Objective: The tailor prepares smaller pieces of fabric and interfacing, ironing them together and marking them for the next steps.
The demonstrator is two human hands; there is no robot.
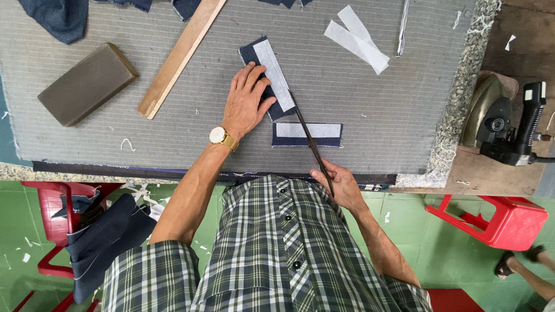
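Left hand lies flat, fingers spread open, pressing a denim piece with white strip onto the grey tabletop; right hand, fingers closed, grips a thin dark rod whose far tip meets that piece. A second denim piece lies just near of it.

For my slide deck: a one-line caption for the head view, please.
Left hand presses a denim piece flat; right hand holds a thin dark strip.

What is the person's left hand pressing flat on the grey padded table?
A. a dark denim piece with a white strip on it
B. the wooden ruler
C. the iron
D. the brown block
A: the left hand lies flat on the dark denim piece bearing a white strip, while the right hand holds a thin dark stick.
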